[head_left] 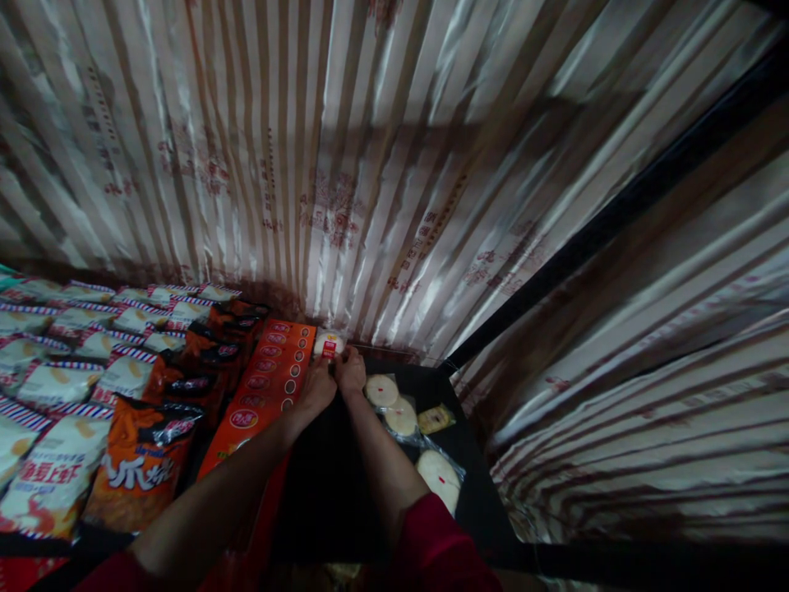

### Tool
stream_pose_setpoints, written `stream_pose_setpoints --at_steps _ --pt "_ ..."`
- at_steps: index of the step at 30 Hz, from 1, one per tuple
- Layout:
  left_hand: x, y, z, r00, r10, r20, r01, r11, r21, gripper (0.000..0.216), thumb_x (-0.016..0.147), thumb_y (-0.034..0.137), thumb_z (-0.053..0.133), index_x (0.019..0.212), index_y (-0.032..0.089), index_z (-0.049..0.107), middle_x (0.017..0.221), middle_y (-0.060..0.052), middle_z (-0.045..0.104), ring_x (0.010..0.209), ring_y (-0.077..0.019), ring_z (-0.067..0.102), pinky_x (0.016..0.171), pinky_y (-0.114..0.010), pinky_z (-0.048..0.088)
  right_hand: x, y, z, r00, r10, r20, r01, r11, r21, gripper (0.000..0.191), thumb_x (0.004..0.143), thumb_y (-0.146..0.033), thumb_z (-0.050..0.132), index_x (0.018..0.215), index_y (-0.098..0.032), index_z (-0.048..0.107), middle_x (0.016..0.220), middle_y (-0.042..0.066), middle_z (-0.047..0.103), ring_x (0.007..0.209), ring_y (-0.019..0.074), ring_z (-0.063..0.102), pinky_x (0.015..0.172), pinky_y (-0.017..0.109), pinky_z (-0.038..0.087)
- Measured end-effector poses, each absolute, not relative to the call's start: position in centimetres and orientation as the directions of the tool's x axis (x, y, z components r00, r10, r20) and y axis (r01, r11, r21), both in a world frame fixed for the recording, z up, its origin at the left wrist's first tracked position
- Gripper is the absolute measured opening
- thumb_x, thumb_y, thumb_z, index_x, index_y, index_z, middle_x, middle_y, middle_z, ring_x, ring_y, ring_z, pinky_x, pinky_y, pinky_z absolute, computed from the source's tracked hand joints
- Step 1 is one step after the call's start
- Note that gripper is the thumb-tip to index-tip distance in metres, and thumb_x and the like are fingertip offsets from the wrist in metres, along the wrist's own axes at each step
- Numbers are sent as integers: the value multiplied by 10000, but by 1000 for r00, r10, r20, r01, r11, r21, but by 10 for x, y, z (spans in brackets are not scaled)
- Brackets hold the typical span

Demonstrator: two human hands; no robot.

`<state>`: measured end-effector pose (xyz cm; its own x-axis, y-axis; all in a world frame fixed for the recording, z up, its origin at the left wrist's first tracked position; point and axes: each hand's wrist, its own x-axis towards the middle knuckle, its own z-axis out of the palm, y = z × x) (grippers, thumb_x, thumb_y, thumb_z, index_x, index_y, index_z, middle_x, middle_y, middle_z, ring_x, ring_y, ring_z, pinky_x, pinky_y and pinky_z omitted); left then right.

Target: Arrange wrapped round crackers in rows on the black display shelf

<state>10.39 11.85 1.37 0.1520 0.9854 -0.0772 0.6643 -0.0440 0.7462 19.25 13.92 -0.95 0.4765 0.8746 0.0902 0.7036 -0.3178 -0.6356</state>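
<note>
At the far end of a black tabletop (326, 485), both hands are at a small white packet with a red label (329, 347); it looks like a wrapped cake. My left hand (318, 388) has its fingers closed at the packet's near edge. Close beside it, my right hand (351, 372) pinches the packet's right side. To the left of the packet runs a long orange box (271, 370) with round printed logos. On the right lie round white cakes in clear wrappers (382, 390), each with a red mark, and a small yellowish packet (435, 419).
Rows of white snack bags (58, 464) with striped tops fill the left side, bordered by orange snack bags (139, 469). A striped plastic sheet (370, 164) hangs behind the table. A dark pole (592, 226) slants down to the table's back right corner.
</note>
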Motion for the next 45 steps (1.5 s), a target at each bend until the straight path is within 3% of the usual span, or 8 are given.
stream_pose_setpoints --at_steps 7,15,18,21,27,31,36,45 --pt "104 111 19 149 985 -83 653 -35 756 437 797 26 404 1204 109 539 1291 -146 548 1215 -191 490 1039 -273 344 187 133 -8 487 858 166 734 -299 -610 392 846 -269 478 1190 -87 528 1112 195 585 1029 270 541 903 375 386" --pt "103 95 35 168 981 -96 633 -33 774 492 767 -14 412 1225 107 545 1321 -143 533 1244 -206 475 1053 -281 341 200 102 0 357 854 378 868 -154 -472 399 818 -183 456 1202 -125 545 1346 148 459 1244 282 362 1003 415 299" --pt "109 85 38 206 969 -136 634 -27 772 462 790 10 408 1226 85 544 1312 -158 537 1242 -211 479 1051 -284 342 214 87 0 457 815 358 854 -289 -433 413 810 -199 483 1211 -127 553 1419 155 383 1303 307 289 1023 441 257" --pt "116 72 38 250 954 -163 625 -31 780 448 808 24 400 1225 98 546 1324 -149 528 1254 -199 468 1053 -283 337 228 72 -3 517 809 280 830 -394 -396 458 816 -249 514 1251 -108 530 1386 186 423 1305 322 297 1026 446 242" --pt "126 49 35 290 928 -235 629 1 778 418 860 102 383 1254 80 521 1348 -162 499 1274 -199 443 1061 -277 316 237 47 -3 438 885 159 870 -372 -323 402 836 -267 514 1221 -166 573 1366 131 475 1307 310 306 1031 443 230" --pt "128 37 37 295 916 -273 638 24 770 406 873 141 388 1253 86 521 1345 -157 504 1265 -210 454 1059 -298 325 239 34 -2 386 913 135 888 -327 -324 438 809 -275 565 1239 -191 559 1391 107 456 1332 310 272 1049 465 200" --pt "126 26 43 301 918 -257 610 22 792 407 870 146 399 1255 91 519 1343 -142 511 1269 -202 448 1078 -292 303 249 27 12 359 917 175 885 -274 -376 384 809 -272 560 1186 -208 597 1354 104 491 1279 284 365 1005 428 303" --pt "124 20 40 181 952 -248 393 161 905 384 901 261 369 1255 187 499 1259 -80 596 1120 -183 578 918 -292 467 230 24 24 305 897 321 837 -92 -539 349 815 -320 537 1115 -174 640 1233 113 586 1181 233 494 1000 362 369"
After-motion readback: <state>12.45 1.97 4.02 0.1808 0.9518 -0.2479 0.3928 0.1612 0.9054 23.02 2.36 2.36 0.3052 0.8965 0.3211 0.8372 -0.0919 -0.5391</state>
